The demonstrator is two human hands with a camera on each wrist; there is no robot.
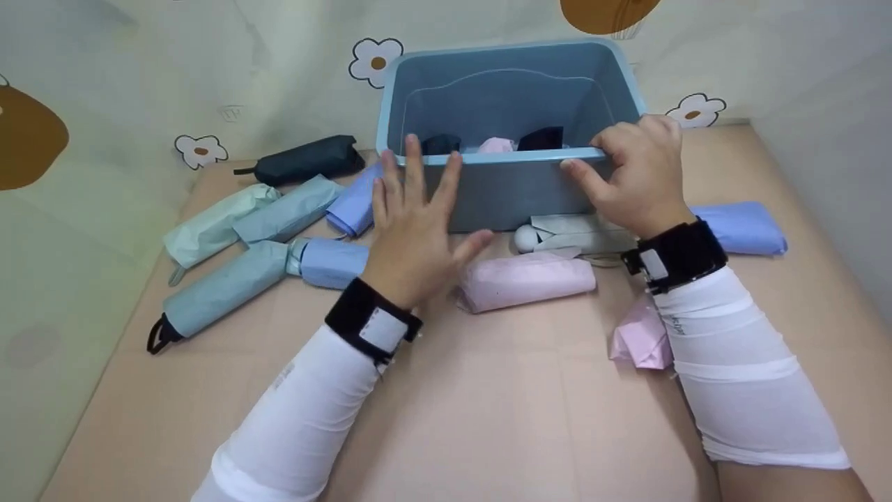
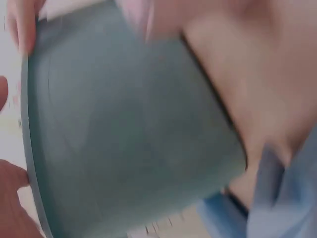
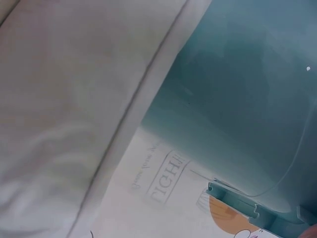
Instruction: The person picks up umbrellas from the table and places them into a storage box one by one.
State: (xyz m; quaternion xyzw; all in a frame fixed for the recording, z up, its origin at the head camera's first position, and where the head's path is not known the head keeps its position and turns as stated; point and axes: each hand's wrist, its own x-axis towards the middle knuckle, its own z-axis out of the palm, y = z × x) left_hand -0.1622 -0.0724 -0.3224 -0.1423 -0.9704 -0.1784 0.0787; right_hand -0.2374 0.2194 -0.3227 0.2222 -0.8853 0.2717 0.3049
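A blue-grey plastic bin [image 1: 516, 192] stands at the back of the table. Thumb and fingers of my right hand [image 1: 644, 174] grip its front rim near the right corner. My left hand [image 1: 414, 237] is at the rim's left part, fingers straight and spread; whether they touch it I cannot tell. In the left wrist view the bin's wall [image 2: 138, 124] fills the middle, blurred. Inside the bin lie a pink bundle [image 1: 496, 145] and dark ones. A pale grey folded umbrella [image 1: 575, 233] with a round white knob and a pink folded umbrella [image 1: 529, 282] lie before the bin.
At the left lie several folded umbrellas: a black one [image 1: 310, 160], a mint one [image 1: 219, 223], a grey-green one [image 1: 226, 286] and blue ones [image 1: 334, 263]. Right of the bin is a periwinkle one [image 1: 749, 226]. A pink bundle [image 1: 641, 338] sits beside my right forearm. Patterned cloth hangs behind.
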